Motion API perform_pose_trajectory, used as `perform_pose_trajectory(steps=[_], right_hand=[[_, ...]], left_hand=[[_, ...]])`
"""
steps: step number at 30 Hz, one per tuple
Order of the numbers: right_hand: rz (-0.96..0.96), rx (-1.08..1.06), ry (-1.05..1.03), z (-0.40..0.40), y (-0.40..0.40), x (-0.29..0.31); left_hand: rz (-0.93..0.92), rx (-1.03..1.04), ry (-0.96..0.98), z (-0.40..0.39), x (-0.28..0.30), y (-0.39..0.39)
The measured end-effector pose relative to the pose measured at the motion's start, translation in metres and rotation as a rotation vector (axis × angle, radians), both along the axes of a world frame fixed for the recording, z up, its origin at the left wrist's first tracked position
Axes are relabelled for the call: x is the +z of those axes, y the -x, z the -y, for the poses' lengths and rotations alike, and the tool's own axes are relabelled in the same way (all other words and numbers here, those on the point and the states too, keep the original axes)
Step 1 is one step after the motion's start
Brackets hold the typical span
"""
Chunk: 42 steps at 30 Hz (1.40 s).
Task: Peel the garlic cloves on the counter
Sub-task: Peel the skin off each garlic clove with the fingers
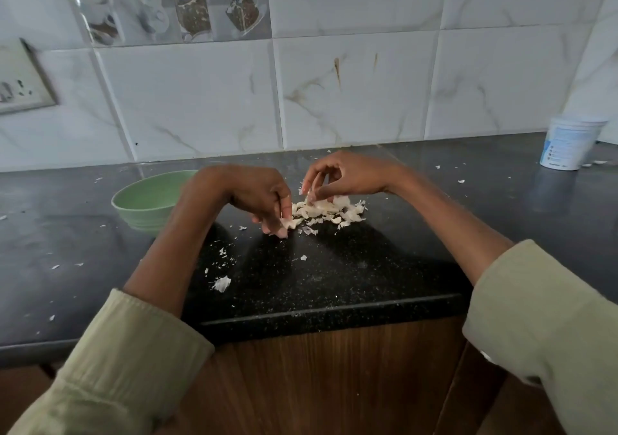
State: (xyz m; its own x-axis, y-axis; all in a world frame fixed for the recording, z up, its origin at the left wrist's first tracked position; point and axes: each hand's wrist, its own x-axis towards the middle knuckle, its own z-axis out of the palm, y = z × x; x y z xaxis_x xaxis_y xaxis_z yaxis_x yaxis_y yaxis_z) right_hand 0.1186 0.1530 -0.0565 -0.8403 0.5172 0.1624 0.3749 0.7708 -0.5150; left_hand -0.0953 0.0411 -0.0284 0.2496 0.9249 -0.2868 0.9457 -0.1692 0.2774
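A heap of pale garlic skins and pieces (329, 212) lies on the black counter (334, 274) near the tiled wall. My left hand (257, 197) hangs over the heap's left edge, its curled fingertips pinching a pale piece of garlic (288, 223). My right hand (344, 175) hovers above the heap's far side, thumb and fingers curled down and pinching a bit of skin (312, 197) at the top of the pile. Whether whole cloves sit inside the heap I cannot tell.
A green bowl (147, 200) stands left of my left hand. A white plastic tub (568, 143) sits at the far right by the wall. Loose skin flakes (221, 283) dot the counter. A wall socket (23, 80) is at the left; wooden cabinet fronts lie below the counter's edge.
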Motion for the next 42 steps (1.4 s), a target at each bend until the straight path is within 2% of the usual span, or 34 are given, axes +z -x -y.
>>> perform_pose_trajectory(steps=[5, 10, 14, 19, 27, 30, 35, 37, 42], right_hand=[[-0.040, -0.054, 0.022, 0.000, -0.002, 0.000], [-0.067, -0.108, 0.002, 0.001, -0.006, 0.003], [-0.021, -0.002, -0.014, 0.010, 0.000, 0.002], [0.117, 0.144, -0.028, 0.021, 0.019, -0.002], [0.080, 0.153, -0.024, 0.021, 0.020, -0.004], [-0.030, 0.084, 0.018, 0.017, 0.009, 0.002], [-0.355, -0.078, 0.110, 0.003, -0.015, 0.011], [-0.394, -0.106, 0.110, 0.000, -0.017, 0.012], [-0.371, -0.077, 0.130, -0.001, -0.016, 0.011]], left_hand=[[0.066, 0.117, -0.204, -0.009, -0.003, 0.012], [0.001, 0.176, -0.148, -0.009, -0.004, 0.011], [-0.021, 0.204, -0.237, -0.007, -0.004, 0.004], [0.087, 0.236, -0.368, -0.011, -0.005, -0.002], [0.209, 0.227, -0.634, -0.028, -0.023, -0.005], [0.342, 0.218, -0.691, -0.030, -0.028, -0.009], [0.777, 0.187, -0.593, -0.028, -0.029, -0.021], [0.885, 0.179, -0.544, -0.028, -0.032, -0.023], [0.989, 0.180, -0.559, -0.031, -0.040, -0.023]])
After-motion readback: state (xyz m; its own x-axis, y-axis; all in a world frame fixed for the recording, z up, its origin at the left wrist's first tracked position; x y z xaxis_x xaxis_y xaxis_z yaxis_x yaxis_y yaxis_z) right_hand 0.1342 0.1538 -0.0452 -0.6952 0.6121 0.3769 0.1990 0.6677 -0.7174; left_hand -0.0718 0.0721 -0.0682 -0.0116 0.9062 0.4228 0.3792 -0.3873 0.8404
